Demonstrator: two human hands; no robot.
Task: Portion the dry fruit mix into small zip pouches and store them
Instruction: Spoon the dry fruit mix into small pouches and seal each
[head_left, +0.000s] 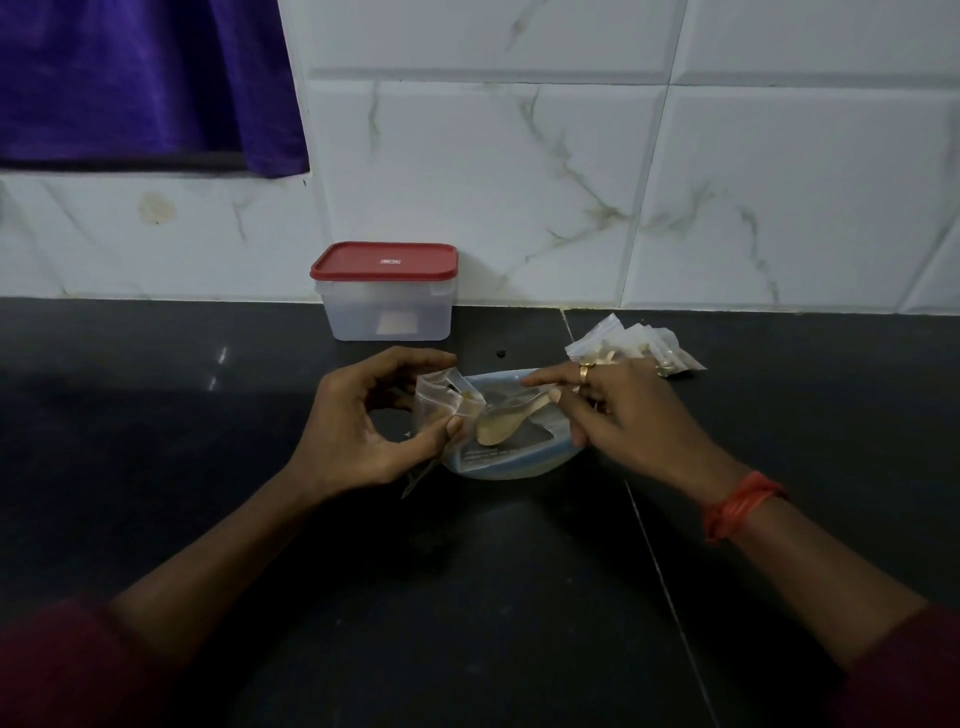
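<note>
The small zip pouch (441, 397) sits just above the middle of your view, pinched between the thumb and fingertips of your left hand (363, 426), with the fingers curled round its far edge. A pale bit shows inside it, too dim to name. At the pouch's 4 o'clock, just beside it, lies the bowl of a pale spoon (498, 423); your right hand (623, 410) grips its handle, with the forefinger stretched along the top towards 9 o'clock. Pouch and spoon both hang over a larger plastic bag (498, 460), bluish and lying flat on the dark desk (156, 415); what is left in it you cannot tell. At 1 o'clock from the spoon, behind your right hand, a fan of filled pouches (636, 340) rests on the desk. At 11 o'clock, against the tiled wall (519, 182), stands a clear box (387, 306) with its red lid (384, 260) on. A purple cloth (130, 78) hangs at the far 10 o'clock corner. Your right hand wears a ring (584, 372), and an orange thread (737, 506) circles that wrist.
</note>
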